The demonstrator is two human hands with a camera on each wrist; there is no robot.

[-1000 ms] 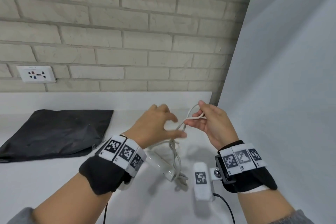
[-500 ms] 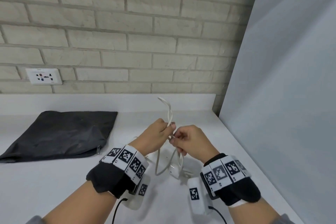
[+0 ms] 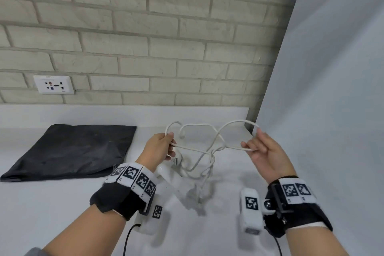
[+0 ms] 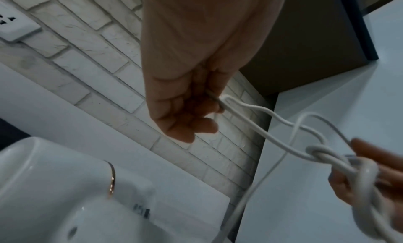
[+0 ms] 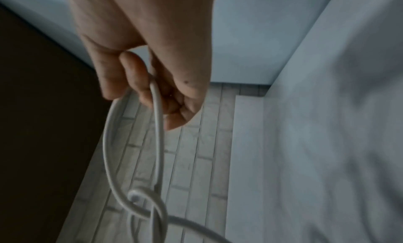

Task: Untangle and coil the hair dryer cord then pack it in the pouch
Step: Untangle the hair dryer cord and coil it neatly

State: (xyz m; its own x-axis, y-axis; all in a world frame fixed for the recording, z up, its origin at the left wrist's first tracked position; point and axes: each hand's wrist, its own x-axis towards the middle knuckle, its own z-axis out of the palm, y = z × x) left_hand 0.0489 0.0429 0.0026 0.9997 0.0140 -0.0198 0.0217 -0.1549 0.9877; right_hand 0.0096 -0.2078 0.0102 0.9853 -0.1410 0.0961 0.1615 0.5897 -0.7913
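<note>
Between the two hands, the cord [image 3: 199,148] is stretched out in mid-air, and that looks deliberate: pulling the loops apart sideways opens up the tangle so the crossings are easy to read. The left hand [image 3: 160,147] pinches one loop with thumb and curled fingers; the right hand [image 3: 265,151] pinches another loop the same way, other fingers loosely curled. Both are raised off the counter [image 3: 62,203], probably so the slack hangs free instead of dragging.

Midway between them sits a knot [image 4: 317,154], where strands wrap around each other, clearest from the left wrist view. From there more cord drops down to the dryer [image 3: 172,174], lying on the counter just below and a bit behind the left hand. Leaving the dryer down makes sense, its weight anchors that end.

Well off to the left of the left hand, the pouch [image 3: 68,149] lies flat, out of the way until packing time. Judging by the knot, this is the untangling stage; coiling hasn't started.
</note>
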